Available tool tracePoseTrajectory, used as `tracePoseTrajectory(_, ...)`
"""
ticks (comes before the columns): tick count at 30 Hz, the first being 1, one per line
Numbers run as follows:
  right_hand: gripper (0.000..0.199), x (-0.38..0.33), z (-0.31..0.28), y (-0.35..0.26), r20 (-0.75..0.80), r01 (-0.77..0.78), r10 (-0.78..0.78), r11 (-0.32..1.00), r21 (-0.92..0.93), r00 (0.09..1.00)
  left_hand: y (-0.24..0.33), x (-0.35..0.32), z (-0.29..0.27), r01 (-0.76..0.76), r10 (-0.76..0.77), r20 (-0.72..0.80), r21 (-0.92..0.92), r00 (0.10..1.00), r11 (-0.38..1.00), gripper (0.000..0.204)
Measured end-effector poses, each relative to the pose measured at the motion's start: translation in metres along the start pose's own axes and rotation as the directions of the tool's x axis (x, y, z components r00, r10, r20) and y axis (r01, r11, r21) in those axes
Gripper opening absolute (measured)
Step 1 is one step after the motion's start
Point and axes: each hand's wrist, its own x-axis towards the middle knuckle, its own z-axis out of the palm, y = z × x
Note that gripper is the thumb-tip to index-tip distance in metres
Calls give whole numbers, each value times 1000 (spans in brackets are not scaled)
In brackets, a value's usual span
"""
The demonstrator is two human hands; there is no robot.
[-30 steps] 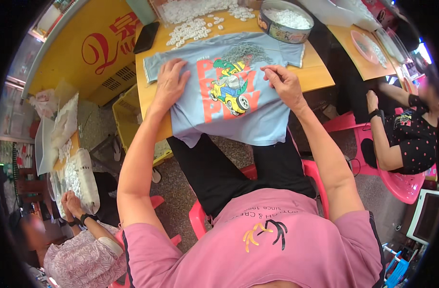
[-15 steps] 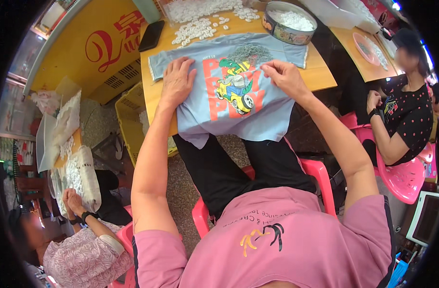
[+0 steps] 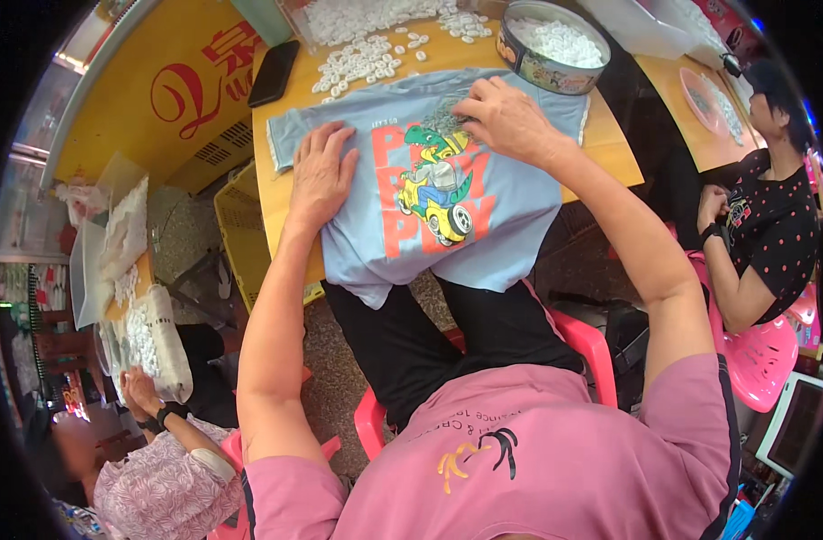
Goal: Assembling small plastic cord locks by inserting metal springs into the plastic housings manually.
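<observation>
A light blue T-shirt printed with a green cartoon dinosaur on a yellow scooter lies over the table edge and hangs toward my lap. My left hand rests flat on its left side, fingers stretched out. On the shirt's upper part sits a tangled heap of thin grey-green pieces, too fine to name. My right hand reaches over the heap's right side with bent fingers drawn together; what they pinch is hidden. Beyond the shirt lie many small white oval plastic pieces. A round tin holds more of them.
A black phone lies at the far left of the wooden table. A yellow crate stands below left. One co-worker sits at left, hands by white pieces; another co-worker sits at right on a pink chair.
My right hand has moved left and away from me, from the heap's near right edge onto the heap. My left hand stays on the shirt. The view has shifted slightly.
</observation>
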Motion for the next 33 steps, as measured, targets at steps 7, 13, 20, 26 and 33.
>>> tracePoseTrajectory(7, 10, -28, -20, 11, 83, 62, -74, 988, 140, 994, 5, 5, -5, 19, -19, 16, -13, 1000, 1000, 34)
tracePoseTrajectory(13, 18, -17, -17, 13, 16, 38, -44, 961, 273, 999, 6, 5, -6, 35, -34, 38, -27, 999, 999, 34)
tracePoseTrajectory(20, 20, 2, -8, 10, 116, -107, 92, 986, 127, 989, 8, 7, -7, 37, -35, 36, -48, 999, 998, 33)
tracePoseTrajectory(26, 24, -12, -21, 13, 185, -146, 118, 978, 146, 976, 9, 10, -9, 46, -43, 52, -52, 998, 998, 34)
tracePoseTrajectory(33, 28, 7, -18, 6, 51, -150, 143, 973, 177, 988, 10, 7, -10, 38, -36, 56, -27, 998, 999, 34)
